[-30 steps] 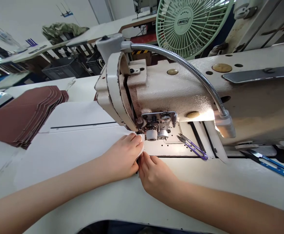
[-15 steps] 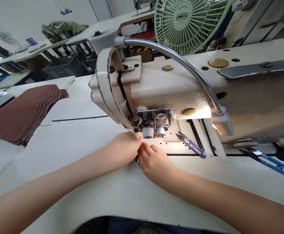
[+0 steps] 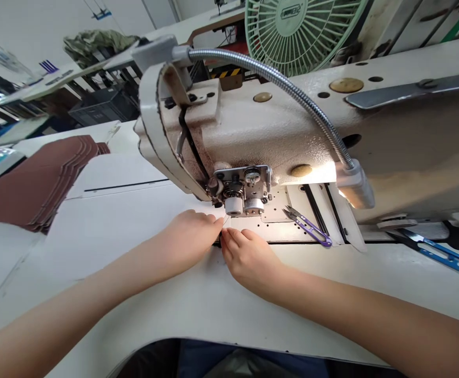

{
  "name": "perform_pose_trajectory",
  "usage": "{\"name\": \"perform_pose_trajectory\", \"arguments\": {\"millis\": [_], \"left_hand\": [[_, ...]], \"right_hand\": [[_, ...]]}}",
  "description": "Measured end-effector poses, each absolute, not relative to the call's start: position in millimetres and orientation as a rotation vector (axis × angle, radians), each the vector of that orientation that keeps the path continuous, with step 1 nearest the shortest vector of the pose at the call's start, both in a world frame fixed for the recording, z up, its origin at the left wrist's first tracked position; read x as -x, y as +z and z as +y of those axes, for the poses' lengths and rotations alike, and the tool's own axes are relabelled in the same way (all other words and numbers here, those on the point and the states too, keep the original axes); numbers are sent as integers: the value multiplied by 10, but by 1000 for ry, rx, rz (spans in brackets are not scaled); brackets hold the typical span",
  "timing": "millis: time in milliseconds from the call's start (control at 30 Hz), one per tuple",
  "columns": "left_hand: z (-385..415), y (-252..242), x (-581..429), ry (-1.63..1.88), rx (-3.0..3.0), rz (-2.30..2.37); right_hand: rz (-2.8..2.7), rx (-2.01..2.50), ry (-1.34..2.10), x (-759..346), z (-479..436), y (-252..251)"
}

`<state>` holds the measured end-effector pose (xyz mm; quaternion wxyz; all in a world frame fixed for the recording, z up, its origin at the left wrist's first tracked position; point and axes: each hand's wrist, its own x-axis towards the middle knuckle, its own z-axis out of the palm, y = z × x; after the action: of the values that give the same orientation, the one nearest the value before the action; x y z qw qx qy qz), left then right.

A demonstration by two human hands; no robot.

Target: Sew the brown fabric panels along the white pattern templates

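Under the head of a sewing machine (image 3: 225,131), my two hands meet beside the thread tension discs (image 3: 235,202). My left hand (image 3: 188,236) is closed in a pinch, thumb and forefinger pointing right. A thin pale thread (image 3: 225,220) shows at its fingertips. Just right of it, my right hand (image 3: 251,257) has its fingers pinched together, tips almost touching the left ones at the thread's lower end. The needle area is hidden behind the machine head and my left fingers. Purple thread snips (image 3: 310,227) lie on the machine bed to the right.
Blue-handled scissors (image 3: 445,254) lie farther right. At left are a stack of brown fabric pieces (image 3: 40,181) and white sheet material (image 3: 111,220). A flexible lamp (image 3: 355,184) arches over the machine arm. Behind stand a green fan (image 3: 296,31) and a grey crate (image 3: 103,107).
The view has shifted slightly, so the machine sits a little higher and farther left. My left fingertips have eased off the machine head, and the pale thread shows more clearly. Both hands remain pinched.
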<state>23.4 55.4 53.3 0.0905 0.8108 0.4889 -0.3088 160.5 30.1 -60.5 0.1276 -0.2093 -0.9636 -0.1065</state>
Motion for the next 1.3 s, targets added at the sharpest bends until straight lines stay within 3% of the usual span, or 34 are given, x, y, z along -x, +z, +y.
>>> {"name": "perform_pose_trajectory", "arguments": {"millis": [233,467,733,1300], "left_hand": [[546,353,-317,-573,-2388,1579],[483,391,-275,-685,-2455,1596],[484,241,-343,-486,-2308,1688],[338,182,-200,-544,-2397,1717]], "right_hand": [[-2837,732,-240,-1555,416,-546],[-2767,695,-255,-1636,369,-604],[-2777,751,-120,-1563,408,-633],[-2720,734,-146,-1600,374,-635]]}}
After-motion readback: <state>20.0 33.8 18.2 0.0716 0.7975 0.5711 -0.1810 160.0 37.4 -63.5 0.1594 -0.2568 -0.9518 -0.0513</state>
